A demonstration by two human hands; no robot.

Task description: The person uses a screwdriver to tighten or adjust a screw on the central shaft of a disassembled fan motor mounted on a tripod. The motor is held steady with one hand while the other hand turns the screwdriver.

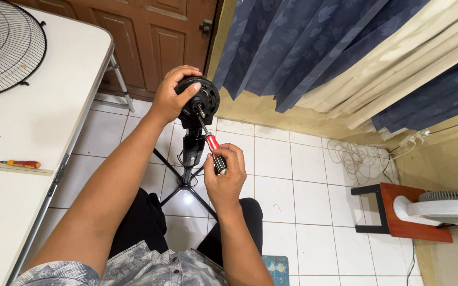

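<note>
Head view: left hand (172, 98) steadies motor (201, 99) (seemingly cupped).

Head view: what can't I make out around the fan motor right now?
- Screwdriver tip: too small against the fan motor to tell which screw it meets.
- Motor's far side: covered by the left hand.
- Screwdriver handle: partly wrapped by the right hand.
- Fan grille: cut off by the top-left edge.

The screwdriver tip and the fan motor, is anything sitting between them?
Nothing visible does. The right hand holds the red-and-black screwdriver, and its shaft runs straight up to the face of the fan motor beside the spindle. The left hand clasps the motor's left and top side, off the shaft's line.
</note>
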